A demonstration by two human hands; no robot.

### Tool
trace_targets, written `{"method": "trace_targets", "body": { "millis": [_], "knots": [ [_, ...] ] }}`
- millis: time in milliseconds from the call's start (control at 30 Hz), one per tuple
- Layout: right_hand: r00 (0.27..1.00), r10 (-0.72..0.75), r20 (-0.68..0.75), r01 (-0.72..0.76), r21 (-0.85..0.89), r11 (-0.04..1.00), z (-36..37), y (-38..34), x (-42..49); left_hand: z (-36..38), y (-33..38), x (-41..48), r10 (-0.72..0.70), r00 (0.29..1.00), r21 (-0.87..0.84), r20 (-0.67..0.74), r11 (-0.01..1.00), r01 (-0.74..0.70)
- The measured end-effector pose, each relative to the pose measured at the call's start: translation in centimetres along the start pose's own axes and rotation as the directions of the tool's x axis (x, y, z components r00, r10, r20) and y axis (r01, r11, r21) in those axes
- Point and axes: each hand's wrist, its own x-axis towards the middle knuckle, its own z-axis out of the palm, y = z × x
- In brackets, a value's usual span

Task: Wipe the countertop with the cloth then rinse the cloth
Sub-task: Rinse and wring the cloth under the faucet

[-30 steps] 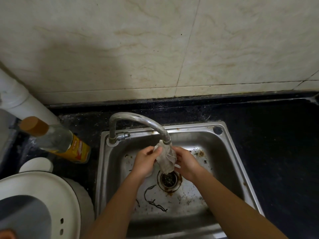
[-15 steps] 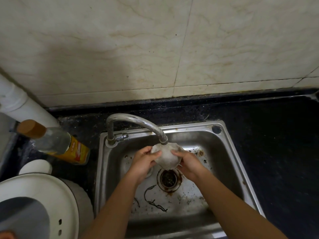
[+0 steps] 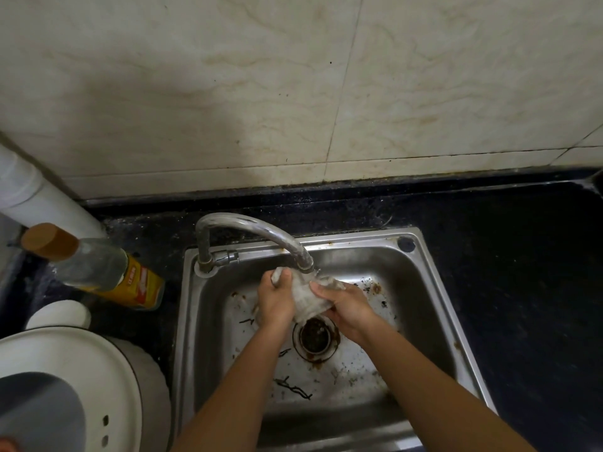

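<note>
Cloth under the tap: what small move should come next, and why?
Probably rub and squeeze the cloth between both hands where it is. The left hand and right hand each grip a side, bunched just under the faucet mouth and above the drain, so wrung-out dirty water would fall straight into the sink.

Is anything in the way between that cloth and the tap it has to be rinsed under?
Nothing visible stands between. The left hand and right hand grip the cloth right below the faucet spout, over the drain.
</note>
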Motion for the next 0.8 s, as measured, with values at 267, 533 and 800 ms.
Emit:
{"method": "trace_targets", "body": {
  "millis": [267, 533, 800],
  "knots": [
    [0.997, -0.052, -0.057, 0.040, -0.202, 0.979, 1.4, -0.9, 1.4, -1.1, 1.0, 0.1, -0.022, 0.999, -0.124, -0.047, 0.992, 0.016],
    [0.998, 0.016, 0.066, -0.003, -0.200, 0.980, 2.7, -0.7, 1.0, -1.5, 1.6, -0.4, -0.050, 0.999, -0.233, 0.009, 0.971, 0.051],
    [0.969, -0.025, -0.245, -0.074, -0.386, 0.920, 4.6, -0.1, 1.0, -0.7, 2.5, -0.6, -0.010, 0.999, -0.149, -0.041, 0.989, 0.003]
  ]
}}
